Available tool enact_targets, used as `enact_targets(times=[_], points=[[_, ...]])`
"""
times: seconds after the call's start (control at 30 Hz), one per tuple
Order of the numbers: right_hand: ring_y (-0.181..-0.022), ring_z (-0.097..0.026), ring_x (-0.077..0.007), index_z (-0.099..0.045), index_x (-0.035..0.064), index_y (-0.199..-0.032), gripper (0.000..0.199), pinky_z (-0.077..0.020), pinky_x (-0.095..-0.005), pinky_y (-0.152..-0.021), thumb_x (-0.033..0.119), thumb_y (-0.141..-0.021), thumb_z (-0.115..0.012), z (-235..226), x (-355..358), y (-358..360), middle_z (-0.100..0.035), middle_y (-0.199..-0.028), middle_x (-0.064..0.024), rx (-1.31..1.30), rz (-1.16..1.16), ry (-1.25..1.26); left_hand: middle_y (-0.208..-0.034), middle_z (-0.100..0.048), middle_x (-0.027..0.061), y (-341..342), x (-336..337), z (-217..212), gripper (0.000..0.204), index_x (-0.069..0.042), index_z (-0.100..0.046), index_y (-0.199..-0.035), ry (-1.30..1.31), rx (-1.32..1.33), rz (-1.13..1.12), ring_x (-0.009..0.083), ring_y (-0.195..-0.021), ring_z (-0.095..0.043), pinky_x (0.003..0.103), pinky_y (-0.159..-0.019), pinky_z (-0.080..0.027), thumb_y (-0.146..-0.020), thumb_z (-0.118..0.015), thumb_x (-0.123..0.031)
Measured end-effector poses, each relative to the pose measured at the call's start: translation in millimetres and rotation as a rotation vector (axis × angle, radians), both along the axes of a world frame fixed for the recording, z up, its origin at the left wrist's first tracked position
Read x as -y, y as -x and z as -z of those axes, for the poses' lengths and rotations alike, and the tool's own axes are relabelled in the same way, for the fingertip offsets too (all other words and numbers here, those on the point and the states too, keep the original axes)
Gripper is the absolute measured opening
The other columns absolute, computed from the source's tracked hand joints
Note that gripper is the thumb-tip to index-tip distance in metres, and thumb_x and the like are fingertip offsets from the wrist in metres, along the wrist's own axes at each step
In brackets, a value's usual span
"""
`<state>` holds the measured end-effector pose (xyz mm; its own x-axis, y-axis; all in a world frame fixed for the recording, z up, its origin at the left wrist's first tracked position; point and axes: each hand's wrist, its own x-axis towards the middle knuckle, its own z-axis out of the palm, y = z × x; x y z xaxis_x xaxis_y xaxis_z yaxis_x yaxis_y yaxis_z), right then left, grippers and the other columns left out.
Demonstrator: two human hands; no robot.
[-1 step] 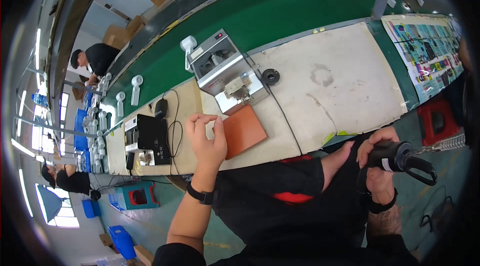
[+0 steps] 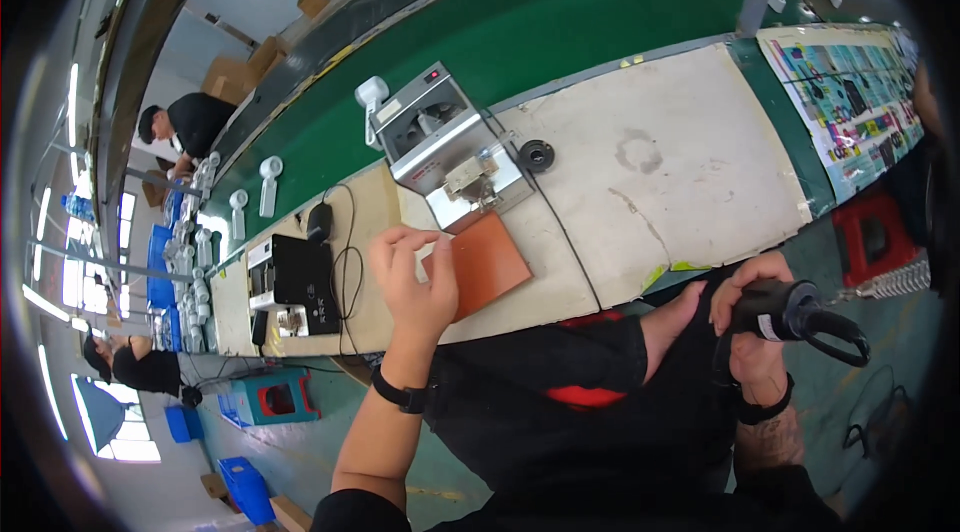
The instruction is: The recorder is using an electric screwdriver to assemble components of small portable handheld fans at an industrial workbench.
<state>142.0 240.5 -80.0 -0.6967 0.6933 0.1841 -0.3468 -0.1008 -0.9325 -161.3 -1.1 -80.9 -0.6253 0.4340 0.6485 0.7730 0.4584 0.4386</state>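
Over an orange-brown square pad (image 2: pixel 497 264) on the bench, my left hand (image 2: pixel 408 287) is raised with its thumb and index finger bent together in a pinch. Anything between those fingertips is too small to make out. My right hand (image 2: pixel 757 360) wraps round a black cylindrical tool (image 2: pixel 768 310), held low at the right beyond the bench's near edge. A black loop sticks out from the tool's right end, and its other end is hidden by my fingers. Just behind the pad stands a grey metal machine (image 2: pixel 440 157) with a clear-lidded compartment and a small red light.
A black ring-shaped part (image 2: pixel 538 155) lies right of the grey machine. To the left are a second, black machine (image 2: pixel 305 282) and a cable (image 2: pixel 345 277). White handheld devices (image 2: pixel 270 184) stand on the green belt (image 2: pixel 590 22). A red stool (image 2: pixel 872 244) and coiled spring (image 2: pixel 895 282) are at right. Two people work at left.
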Motion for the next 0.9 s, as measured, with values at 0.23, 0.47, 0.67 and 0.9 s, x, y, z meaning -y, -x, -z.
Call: enact_targets(times=[0.23, 0.47, 0.67, 0.9], points=[[-0.066, -0.057, -0.0074, -0.049, 0.0023, -0.115, 0.076, -0.0443, -0.0227, -0.061, 0.044, -0.072, -0.095, -9, 10, 2, -0.061, -0.074, -0.0023, 0.005, -0.078, 0.035, -0.101, -0.071, 0.0043, 9, -135, -38, 0.029, -0.013, -0.072, -0.107, 0.689, -0.341, 0.521, 0.0262, -0.112, -0.059, 0.042, -0.092, -0.041, -0.078, -0.077, -0.013], [-0.064, -0.057, -0.0104, -0.048, 0.0026, -0.115, 0.076, -0.0441, -0.0246, -0.06, 0.047, -0.072, -0.093, -9, 12, -15, -0.06, -0.073, -0.0041, -0.007, -0.023, -0.012, -0.105, -0.073, 0.0064, 36, -176, -25, 0.028, -0.014, -0.071, -0.112, 1.363, -0.4, 0.351, 0.0291, -0.12, -0.055, 0.047, -0.104, -0.037, -0.085, -0.074, -0.02], [-0.061, -0.055, -0.0126, -0.047, 0.0056, -0.111, 0.08, -0.0439, -0.0266, -0.058, 0.056, -0.07, -0.093, -7, 6, -25, -0.056, -0.07, -0.0031, 0.057, 0.049, -0.037, -0.111, -0.072, 0.01, -13, -118, -71, 0.045, -0.01, -0.067, -0.128, 0.549, -0.123, 0.492, 0.0323, -0.12, -0.058, 0.048, -0.105, -0.039, -0.086, -0.079, -0.024], [-0.066, -0.055, -0.0095, -0.047, 0.0027, -0.116, 0.079, -0.0418, -0.0247, -0.062, 0.05, -0.072, -0.093, -8, 2, -18, -0.06, -0.075, -0.0031, 0.01, -0.018, -0.028, -0.118, -0.072, 0.0133, -6, 28, -49, 0.05, -0.004, -0.064, -0.13, 0.298, 0.374, 0.103, 0.0181, -0.083, -0.071, 0.032, -0.08, -0.053, -0.084, -0.084, -0.012]])
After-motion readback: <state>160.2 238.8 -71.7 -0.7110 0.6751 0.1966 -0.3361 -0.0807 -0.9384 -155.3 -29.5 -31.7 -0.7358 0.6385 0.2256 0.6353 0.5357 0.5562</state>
